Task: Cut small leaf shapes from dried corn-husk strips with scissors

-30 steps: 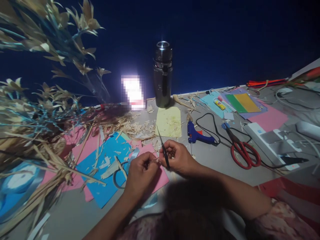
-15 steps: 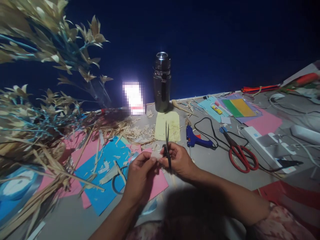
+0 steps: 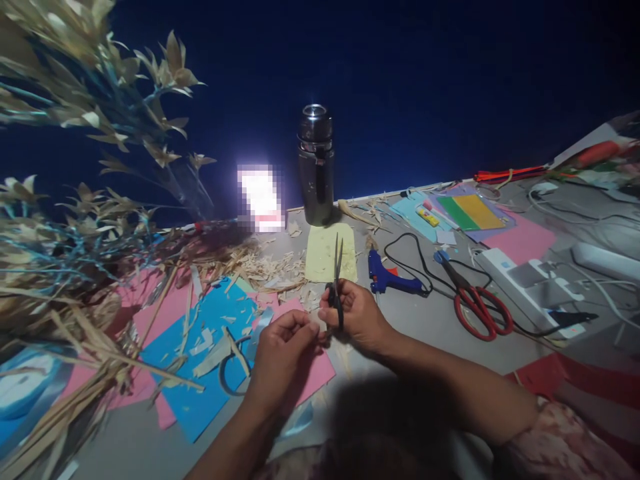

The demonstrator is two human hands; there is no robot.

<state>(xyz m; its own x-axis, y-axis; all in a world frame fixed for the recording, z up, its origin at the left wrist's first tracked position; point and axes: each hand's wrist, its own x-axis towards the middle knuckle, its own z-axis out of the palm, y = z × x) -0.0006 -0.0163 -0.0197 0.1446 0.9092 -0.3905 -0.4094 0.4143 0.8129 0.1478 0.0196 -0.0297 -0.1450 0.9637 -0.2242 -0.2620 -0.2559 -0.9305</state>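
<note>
My right hand [image 3: 357, 317] is closed round small black-handled scissors [image 3: 339, 257], whose blades point away from me, slightly parted. My left hand [image 3: 290, 347] is closed in a pinch just left of it, on a small pale piece [image 3: 321, 327] mostly hidden by the fingers. I cannot tell whether the right fingertips also touch this piece. Beyond the scissors lies a pale yellow sheet [image 3: 320, 247] with a dark thermos flask [image 3: 316, 183] standing behind it. Below my left hand are pink paper [image 3: 315, 373] and a blue sheet [image 3: 200, 407] strewn with scraps and a tape ring [image 3: 227, 377].
On the right lie a blue glue gun [image 3: 395, 280], red-handled scissors [image 3: 483, 310], a power strip [image 3: 525, 287] with cables, and coloured sheets [image 3: 465, 213]. Dried husk strips [image 3: 95, 360] and a branch with husk flowers [image 3: 170, 73] fill the left. A bright blurred screen [image 3: 263, 197] stands behind.
The pale piece, plainly visible between my hands before, is now mostly covered by my left fingers. My left hand has turned slightly. The whole view has shifted a little.
</note>
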